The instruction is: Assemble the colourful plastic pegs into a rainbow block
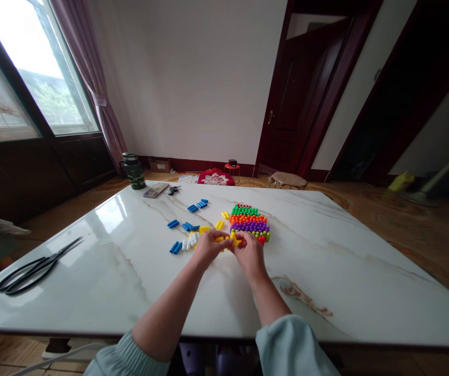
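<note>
With the hands at the clock's centre, the left hand [208,247] and right hand [249,254] are nearly closed, fingertips pinching small yellow plastic pieces [235,239] between them. White pieces [190,241] lie at nine o'clock; the packed green, orange and purple block [249,219] sits just beyond, at one. Blue pieces [176,247] spread from nine to eleven; farther off, a phone [156,190] and camouflage flask [133,171] stand clear at ten. A slack pinch could drop a yellow piece; a right-hand knuckle bumping the block could disturb its rows.
</note>
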A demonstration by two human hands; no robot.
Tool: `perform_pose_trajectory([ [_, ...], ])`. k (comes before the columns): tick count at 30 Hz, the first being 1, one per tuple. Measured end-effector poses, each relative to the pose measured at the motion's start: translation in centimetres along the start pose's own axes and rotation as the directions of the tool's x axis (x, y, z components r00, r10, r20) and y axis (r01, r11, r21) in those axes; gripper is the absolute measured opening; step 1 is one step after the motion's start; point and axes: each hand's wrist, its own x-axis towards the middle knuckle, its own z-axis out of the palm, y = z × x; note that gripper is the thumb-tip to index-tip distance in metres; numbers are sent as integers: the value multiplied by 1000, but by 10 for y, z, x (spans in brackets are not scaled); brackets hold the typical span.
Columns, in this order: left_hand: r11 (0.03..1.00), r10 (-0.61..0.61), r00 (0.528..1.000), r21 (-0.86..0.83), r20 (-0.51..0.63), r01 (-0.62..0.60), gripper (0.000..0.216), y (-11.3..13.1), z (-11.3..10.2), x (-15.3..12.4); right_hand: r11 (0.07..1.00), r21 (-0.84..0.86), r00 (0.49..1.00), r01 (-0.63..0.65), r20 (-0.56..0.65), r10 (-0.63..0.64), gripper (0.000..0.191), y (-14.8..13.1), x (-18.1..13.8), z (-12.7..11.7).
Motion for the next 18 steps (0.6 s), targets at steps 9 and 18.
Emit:
perform_pose_trajectory([
  [9,993,-103,994,-59,32,104,41,3,9,-3,977,-196,994,-84,59,97,27,11,5,-17],
  [18,950,-280,950,-179,-136,254,45,0,-10,6,765,-614,953,-193,69,296,28,41,9,-27],
])
